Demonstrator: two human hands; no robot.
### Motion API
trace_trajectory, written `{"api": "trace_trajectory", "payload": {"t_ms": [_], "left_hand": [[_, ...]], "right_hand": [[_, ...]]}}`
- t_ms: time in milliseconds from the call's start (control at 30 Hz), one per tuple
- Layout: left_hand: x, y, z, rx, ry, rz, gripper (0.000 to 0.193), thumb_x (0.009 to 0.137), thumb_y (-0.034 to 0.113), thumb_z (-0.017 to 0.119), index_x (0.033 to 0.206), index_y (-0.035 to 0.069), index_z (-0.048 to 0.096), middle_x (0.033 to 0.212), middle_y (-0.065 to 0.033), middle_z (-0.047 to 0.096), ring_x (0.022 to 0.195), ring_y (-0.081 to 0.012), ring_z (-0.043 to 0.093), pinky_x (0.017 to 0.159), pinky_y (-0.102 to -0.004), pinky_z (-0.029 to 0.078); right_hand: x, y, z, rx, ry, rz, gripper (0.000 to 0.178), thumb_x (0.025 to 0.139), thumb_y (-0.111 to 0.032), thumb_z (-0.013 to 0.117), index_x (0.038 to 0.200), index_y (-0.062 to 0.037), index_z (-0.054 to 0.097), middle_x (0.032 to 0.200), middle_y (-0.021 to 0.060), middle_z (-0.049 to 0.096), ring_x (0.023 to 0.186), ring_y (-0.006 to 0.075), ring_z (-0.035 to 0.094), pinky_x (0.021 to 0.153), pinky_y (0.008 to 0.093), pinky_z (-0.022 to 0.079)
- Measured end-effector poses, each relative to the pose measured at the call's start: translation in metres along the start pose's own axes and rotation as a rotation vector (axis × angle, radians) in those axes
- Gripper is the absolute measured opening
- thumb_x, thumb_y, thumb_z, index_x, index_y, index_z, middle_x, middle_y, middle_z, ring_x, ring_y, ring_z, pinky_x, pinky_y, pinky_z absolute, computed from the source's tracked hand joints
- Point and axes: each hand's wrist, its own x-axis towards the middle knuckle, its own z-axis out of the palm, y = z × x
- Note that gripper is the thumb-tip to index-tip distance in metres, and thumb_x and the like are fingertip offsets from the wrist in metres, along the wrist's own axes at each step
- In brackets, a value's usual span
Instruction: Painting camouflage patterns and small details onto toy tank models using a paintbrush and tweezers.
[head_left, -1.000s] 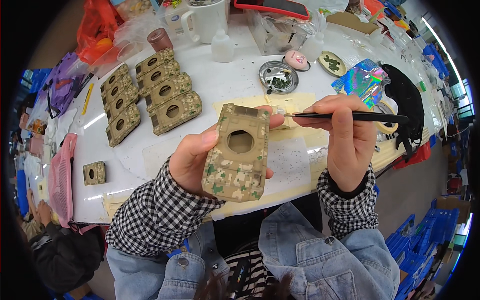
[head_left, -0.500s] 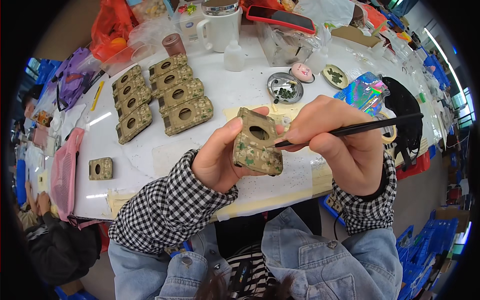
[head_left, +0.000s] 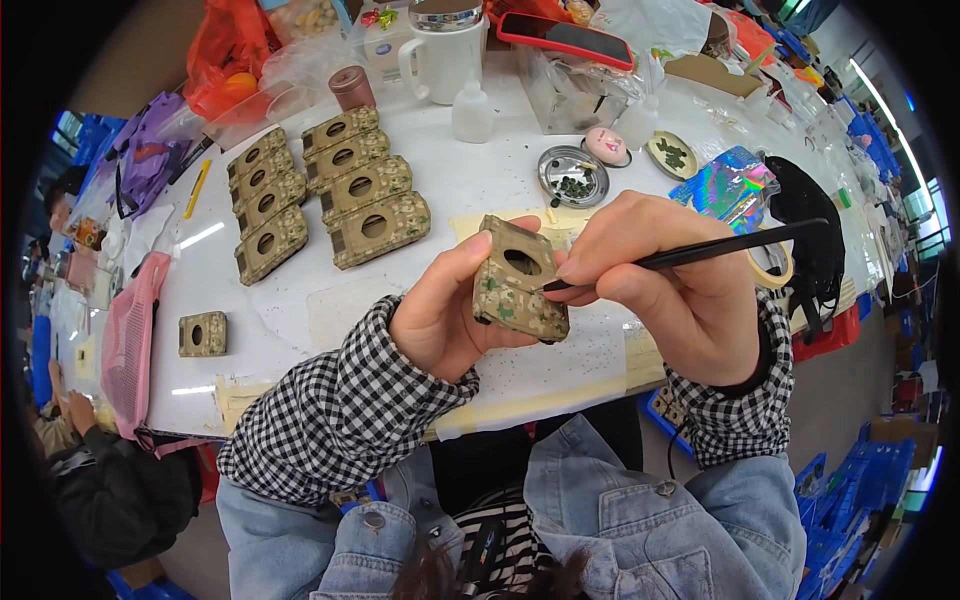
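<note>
My left hand [head_left: 437, 308] grips a camouflage-painted toy tank hull [head_left: 508, 304], tilted above the table, with a round hole in its top. Pinched in my right hand [head_left: 672, 290] are slim black tweezers [head_left: 720, 247], their tip touching or very near the hull just below the hole. Whether the tips hold a small part is too fine to see. Beyond my hands, a round metal dish [head_left: 568, 150] and a pale lid [head_left: 672, 155] hold small dark green bits. At the left, two rows of similar hulls [head_left: 374, 225] lie together, and one smaller camouflage piece [head_left: 203, 334] lies apart.
At the back stand a white mug [head_left: 446, 68], a small translucent bottle [head_left: 471, 112] and a clear box topped by a red-cased phone [head_left: 565, 40]. A tape roll [head_left: 770, 262] and black bag [head_left: 808, 225] are at right. A pink mesh pouch [head_left: 137, 340] hangs over the left edge.
My right hand and the tweezers have shifted slightly left, with the tip closer to the hole. The hull in my left hand has tilted a little.
</note>
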Motion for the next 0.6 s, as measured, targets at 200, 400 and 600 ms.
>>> {"api": "trace_trajectory", "payload": {"t_ms": [200, 400, 600], "left_hand": [[-0.0001, 0.0003, -0.001, -0.007, 0.01, -0.008, 0.052, 0.095, 0.041, 0.035, 0.13, 0.003, 0.043, 0.114, -0.0126, 0.059, 0.096, -0.0232, 0.063, 0.087, -0.0382, 0.053], [0.0001, -0.0001, -0.0034, -0.004, 0.008, -0.015, 0.052, 0.095, 0.041, 0.035, 0.129, 0.003, 0.044, 0.113, -0.0127, 0.06, 0.095, -0.0234, 0.063, 0.086, -0.0379, 0.053], [0.0005, 0.0001, -0.0013, -0.021, 0.009, -0.008, 0.051, 0.096, 0.04, 0.034, 0.129, 0.002, 0.044, 0.113, -0.0129, 0.06, 0.095, -0.0236, 0.064, 0.086, -0.0382, 0.052]], "right_hand": [[0.0006, 0.0017, 0.0015, -0.01, 0.003, -0.023, 0.02, 0.092, -0.013, 0.056, 0.094, 0.0068, 0.06, 0.09, 0.0148, 0.059, 0.081, 0.0189, 0.06, 0.069, 0.0267, 0.053], [0.0023, 0.0003, 0.0002, -0.053, -0.015, -0.04, 0.02, 0.091, -0.013, 0.056, 0.093, 0.0067, 0.061, 0.089, 0.0146, 0.06, 0.082, 0.0191, 0.06, 0.069, 0.0264, 0.053], [0.0016, -0.0006, -0.0004, -0.043, -0.011, -0.014, 0.02, 0.092, -0.013, 0.056, 0.094, 0.007, 0.061, 0.089, 0.0146, 0.06, 0.083, 0.0191, 0.06, 0.07, 0.0263, 0.053]]}}
